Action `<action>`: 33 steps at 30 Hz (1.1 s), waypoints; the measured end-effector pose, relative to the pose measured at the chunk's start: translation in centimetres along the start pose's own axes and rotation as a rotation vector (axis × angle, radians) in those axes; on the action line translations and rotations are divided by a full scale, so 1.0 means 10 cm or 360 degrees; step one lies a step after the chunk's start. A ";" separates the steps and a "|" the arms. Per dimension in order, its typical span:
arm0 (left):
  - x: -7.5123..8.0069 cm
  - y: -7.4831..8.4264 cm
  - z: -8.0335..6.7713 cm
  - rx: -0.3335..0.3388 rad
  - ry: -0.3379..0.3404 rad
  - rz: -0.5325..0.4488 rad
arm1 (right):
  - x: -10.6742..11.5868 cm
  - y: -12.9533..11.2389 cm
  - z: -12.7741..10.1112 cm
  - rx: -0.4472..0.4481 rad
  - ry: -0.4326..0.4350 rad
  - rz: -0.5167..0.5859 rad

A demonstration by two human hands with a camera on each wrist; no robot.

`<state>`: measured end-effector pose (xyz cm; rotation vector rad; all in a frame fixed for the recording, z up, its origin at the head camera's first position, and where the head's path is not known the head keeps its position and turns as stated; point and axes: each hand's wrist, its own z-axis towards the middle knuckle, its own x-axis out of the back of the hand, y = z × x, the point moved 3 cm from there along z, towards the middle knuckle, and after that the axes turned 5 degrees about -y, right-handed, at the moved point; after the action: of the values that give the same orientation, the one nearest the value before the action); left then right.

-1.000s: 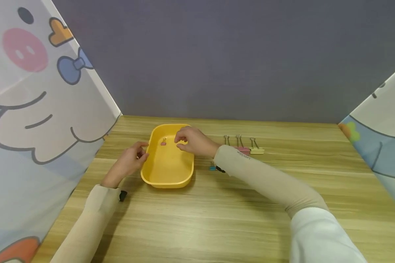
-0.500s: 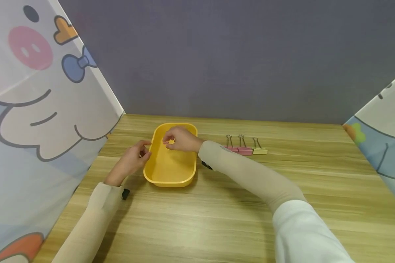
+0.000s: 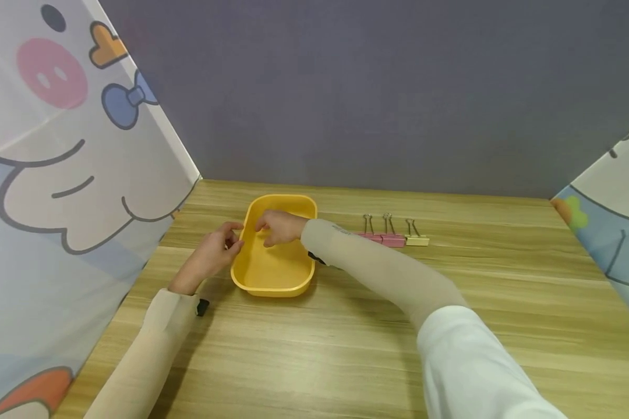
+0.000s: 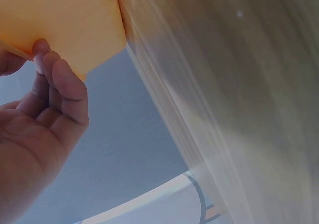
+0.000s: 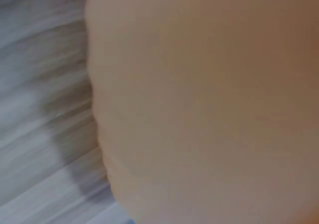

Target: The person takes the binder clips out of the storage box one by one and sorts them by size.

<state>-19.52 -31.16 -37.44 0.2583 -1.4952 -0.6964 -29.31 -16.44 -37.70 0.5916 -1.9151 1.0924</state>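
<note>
1. Your left hand [image 3: 209, 256] pinches the left rim of the yellow tray [image 3: 275, 279], which sits toward the table's [image 3: 346, 349] far left corner, long axis running from you toward the far edge.
2. Your right hand [image 3: 278, 228] reaches inside the tray at its far end, fingers curled downward; you cannot tell whether they hold anything.
3. Three clips [image 3: 393, 237] lie in a row right of the tray, handles toward the far edge, nearer your right arm.
</note>
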 end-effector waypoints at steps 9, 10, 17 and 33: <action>0.01 0.01 0.01 -0.0003 0.0003 -0.0017 | -0.01 0.03 0.07 -0.0097 -0.0025 -0.0167; 0.01 0.01 0.01 0.0001 0.0001 -0.0017 | -0.01 0.03 0.07 -0.0108 -0.0032 -0.0183; 0.00 0.00 0.00 0.0016 -0.0005 -0.0018 | -0.02 0.03 0.06 -0.0136 -0.0048 -0.0272; 0.00 0.01 0.00 0.0031 0.0002 -0.0035 | -0.02 0.10 0.06 -0.0129 0.0072 -0.0103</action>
<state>-19.51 -31.04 -37.36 0.2902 -1.5006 -0.6992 -30.15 -16.40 -38.52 0.5746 -1.8789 0.9746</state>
